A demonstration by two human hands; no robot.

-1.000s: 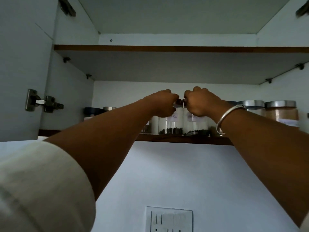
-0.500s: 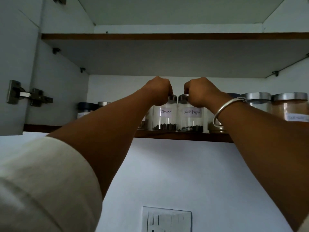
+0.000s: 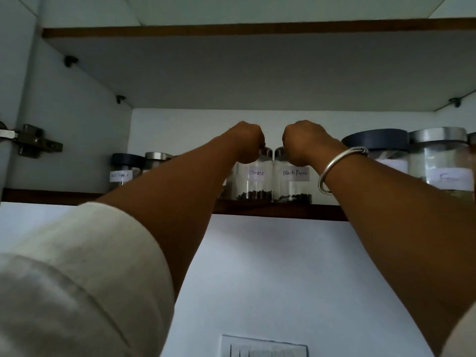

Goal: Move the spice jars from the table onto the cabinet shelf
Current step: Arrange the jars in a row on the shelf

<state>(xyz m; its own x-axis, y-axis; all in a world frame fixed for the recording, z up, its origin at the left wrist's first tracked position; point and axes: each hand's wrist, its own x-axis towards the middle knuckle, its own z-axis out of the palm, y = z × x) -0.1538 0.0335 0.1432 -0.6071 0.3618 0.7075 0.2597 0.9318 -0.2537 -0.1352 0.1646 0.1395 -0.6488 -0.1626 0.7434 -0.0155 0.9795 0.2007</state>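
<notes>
head view is showing the cloves jar (image 3: 255, 182) and the black pepper jar (image 3: 292, 185) standing upright on the cabinet shelf (image 3: 51, 195), close to its front edge. their long axes are running vertical, with steel caps pointing up and handwritten labels facing the camera. the cloves jar is sitting on the left, with the black pepper jar just beside it, and dark spice is lying at the bottom of each. the left grip (image 3: 247, 141) is reaching up and forward, knuckles raised, fingers curling down over the cloves cap and holding it. the right grip (image 3: 304, 143), a silver bangle (image 3: 332, 173) circling its wrist, is curling likewise over the pepper cap. larger jars (image 3: 438, 161) are flanking the pair.
</notes>
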